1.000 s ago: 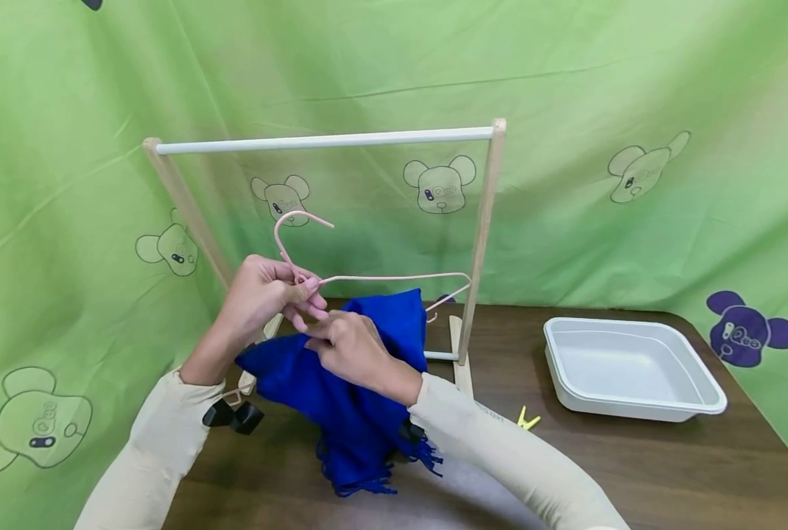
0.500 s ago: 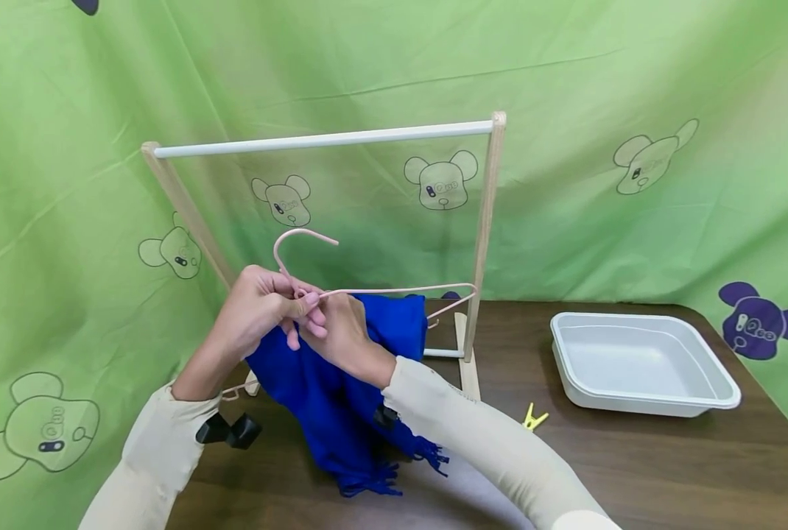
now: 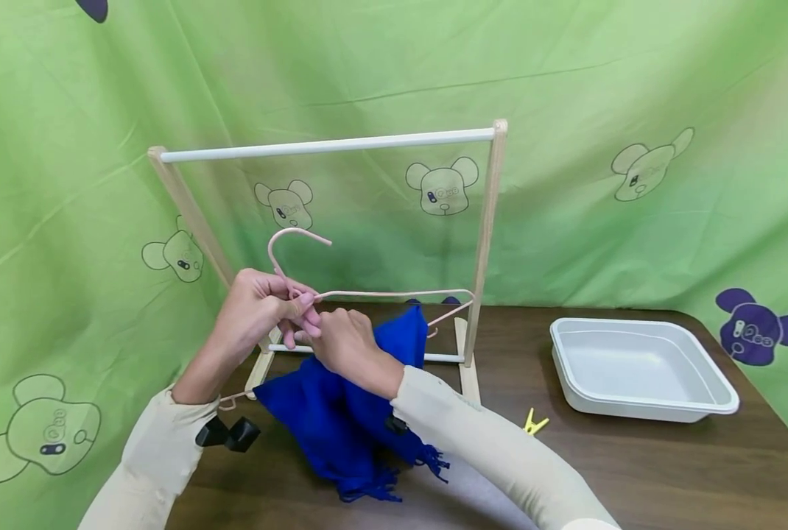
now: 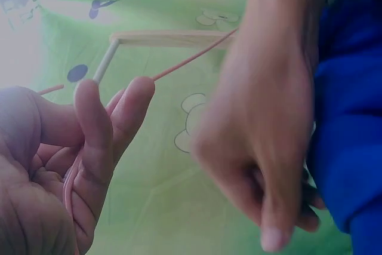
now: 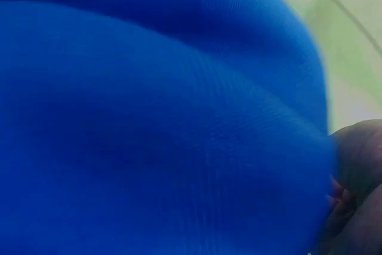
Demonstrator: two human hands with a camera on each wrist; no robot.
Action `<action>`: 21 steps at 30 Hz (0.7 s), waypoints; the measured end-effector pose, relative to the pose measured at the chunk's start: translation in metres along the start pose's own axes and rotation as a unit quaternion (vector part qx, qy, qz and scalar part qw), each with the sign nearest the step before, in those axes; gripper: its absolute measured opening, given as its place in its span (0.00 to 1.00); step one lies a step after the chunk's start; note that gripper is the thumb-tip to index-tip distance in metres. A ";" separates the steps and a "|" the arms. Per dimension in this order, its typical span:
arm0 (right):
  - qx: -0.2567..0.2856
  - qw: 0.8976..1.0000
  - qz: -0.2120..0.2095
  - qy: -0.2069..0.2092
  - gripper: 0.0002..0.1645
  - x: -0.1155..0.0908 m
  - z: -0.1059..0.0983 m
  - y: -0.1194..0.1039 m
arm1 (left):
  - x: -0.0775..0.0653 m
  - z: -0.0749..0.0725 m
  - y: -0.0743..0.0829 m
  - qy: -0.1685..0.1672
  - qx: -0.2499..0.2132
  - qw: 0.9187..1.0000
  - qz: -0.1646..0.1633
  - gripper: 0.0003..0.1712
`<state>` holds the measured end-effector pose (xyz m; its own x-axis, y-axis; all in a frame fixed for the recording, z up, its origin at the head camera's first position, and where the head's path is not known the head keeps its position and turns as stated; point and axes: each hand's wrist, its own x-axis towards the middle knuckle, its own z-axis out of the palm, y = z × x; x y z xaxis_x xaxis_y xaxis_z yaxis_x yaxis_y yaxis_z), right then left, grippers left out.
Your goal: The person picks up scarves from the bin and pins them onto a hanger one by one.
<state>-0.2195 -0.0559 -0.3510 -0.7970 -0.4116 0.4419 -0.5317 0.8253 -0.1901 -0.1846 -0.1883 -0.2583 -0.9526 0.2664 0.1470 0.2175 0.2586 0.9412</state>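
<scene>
My left hand (image 3: 261, 313) pinches a pink wire hanger (image 3: 394, 294) at the neck, just below its upright hook. In the left wrist view, the thin wire runs between the fingers of that hand. A blue fringed scarf (image 3: 354, 423) hangs in folds below the hanger, its fringe low over the table. Close beside my left fingers, my right hand (image 3: 354, 342) has its fingers curled at the upper part of the scarf and grips it. The scarf (image 5: 161, 129) fills most of the right wrist view, with finger parts at the right edge.
Behind the hands stands a wooden rack with a white top rail (image 3: 328, 145). A white plastic tray (image 3: 646, 412) is on the right of the brown table (image 3: 672, 471). A yellow clothespin (image 3: 535, 423) lies near the right sleeve. A green printed curtain (image 3: 566, 243) encloses the table.
The hanger has dipped slightly. My right hand rose toward the hanger, then came down a little; the scarf's upper left part has dropped, uncovering the rack's lower rail.
</scene>
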 end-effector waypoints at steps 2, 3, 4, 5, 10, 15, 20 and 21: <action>0.011 0.997 -0.048 0.066 0.15 -0.012 -0.006 0.005 | 0.000 -0.002 0.000 0.009 0.004 1.000 0.001 0.12; 0.018 0.991 -0.076 0.107 0.14 -0.020 -0.008 0.009 | 0.000 -0.003 0.001 0.014 0.006 1.000 0.002 0.12; 0.026 0.984 -0.104 0.146 0.11 -0.027 -0.011 0.013 | 0.000 -0.004 0.001 0.018 0.008 1.000 0.005 0.12; 0.032 0.973 -0.131 0.185 0.08 -0.035 -0.012 0.018 | 0.000 -0.005 0.002 0.021 0.010 1.000 0.009 0.12; 0.049 0.931 -0.203 0.301 0.07 -0.069 -0.015 0.049 | 0.000 -0.011 0.006 0.031 0.015 0.999 0.032 0.13; 0.100 0.918 -0.175 0.342 0.11 -0.093 -0.005 0.082 | -0.001 -0.015 0.007 0.039 0.016 0.998 0.044 0.15; 0.154 0.939 -0.054 0.303 0.21 -0.105 0.012 0.102 | -0.003 -0.016 0.008 0.054 0.022 0.997 0.057 0.14; 0.161 0.943 -0.032 0.288 0.22 -0.107 0.016 0.103 | -0.004 -0.016 0.008 0.055 0.021 0.997 0.059 0.14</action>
<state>-0.1938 0.0669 -0.4319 -0.5215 -0.1021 0.8471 -0.7072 0.6072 -0.3622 -0.1827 -0.2017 -0.2465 -0.9369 0.1947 0.2904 0.3360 0.2715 0.9019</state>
